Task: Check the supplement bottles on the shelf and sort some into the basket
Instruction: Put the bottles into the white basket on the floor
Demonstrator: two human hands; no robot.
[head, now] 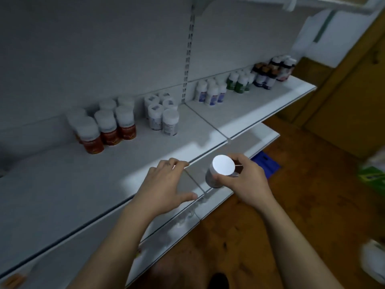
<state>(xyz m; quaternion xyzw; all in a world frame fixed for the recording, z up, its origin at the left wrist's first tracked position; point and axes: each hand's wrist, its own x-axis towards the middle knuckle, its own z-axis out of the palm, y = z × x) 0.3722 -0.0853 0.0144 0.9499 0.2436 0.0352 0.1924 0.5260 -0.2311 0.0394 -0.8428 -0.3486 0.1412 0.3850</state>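
Note:
My right hand [243, 180] grips a white-capped supplement bottle [220, 172] just off the front edge of the white shelf [93, 184]. My left hand [164, 184] hovers flat over the shelf's front edge beside a thin wire divider, fingers spread and holding nothing. Against the back panel stand clusters of bottles: red-labelled ones [108, 128], white ones [162, 115], blue-labelled white ones [210, 92], green ones [239, 81] and dark ones [270, 71]. A blue basket [265, 163] shows on the floor below the shelves, mostly hidden behind my right hand.
A lower shelf [262, 138] juts out beneath. A slotted metal upright [188, 49] divides the back panel. Brown floor [312, 205] lies to the right, with green and white packages [373, 178] at the right edge and brown cupboard doors [343, 101] behind.

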